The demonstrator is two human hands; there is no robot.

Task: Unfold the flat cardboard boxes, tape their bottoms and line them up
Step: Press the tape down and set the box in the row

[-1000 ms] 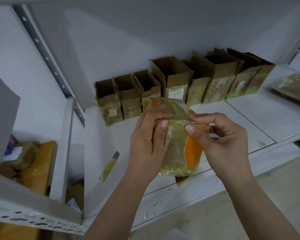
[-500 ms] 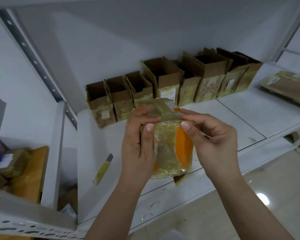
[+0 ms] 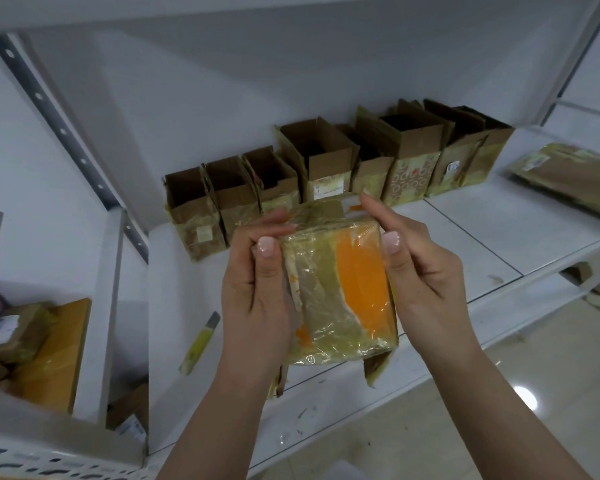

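I hold a small cardboard box (image 3: 340, 292), orange and brown under shiny clear tape, above the front of a white shelf (image 3: 465, 237). My left hand (image 3: 257, 299) grips its left side with the thumb on the upper left corner. My right hand (image 3: 423, 271) grips its right side, thumb at the upper right corner, fingers behind the top flap. Loose flaps hang below the box. A row of several opened cardboard boxes (image 3: 326, 174) stands upright along the shelf's back wall.
A yellow utility knife (image 3: 200, 342) lies on the shelf left of my hands. A flat taped carton (image 3: 568, 174) lies at the shelf's far right. The neighbouring shelf at lower left holds packages (image 3: 32, 344). Cardboard scraps (image 3: 593, 289) lie on the tiled floor.
The box has turned so its broad taped face points at me and looks squarer. My hands have spread from its middle out to its two sides.
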